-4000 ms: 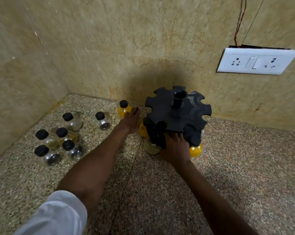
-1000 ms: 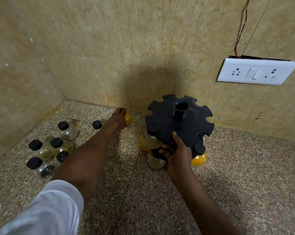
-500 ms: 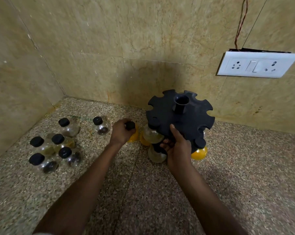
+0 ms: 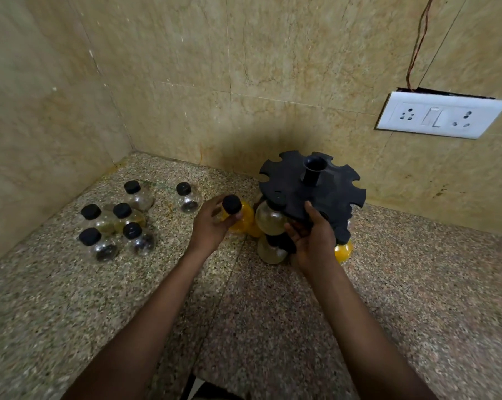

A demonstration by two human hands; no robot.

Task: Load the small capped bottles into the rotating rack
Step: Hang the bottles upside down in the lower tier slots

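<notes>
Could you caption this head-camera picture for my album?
Left hand brings a yellow bottle toward the black rack, steadied by the right hand.

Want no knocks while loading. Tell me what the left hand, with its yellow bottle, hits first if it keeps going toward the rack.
Most likely the pale bottle hanging at the rack's near-left slot: it sits just right of the left hand and its yellow bottle. Depth is unclear.

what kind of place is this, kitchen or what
Most likely a home kitchen counter, set in a corner. The speckled granite countertop meets marble-look wall tiles, a white switch-and-socket plate is on the wall, and the black rotating rack with small capped bottles looks like a spice carousel.
</notes>
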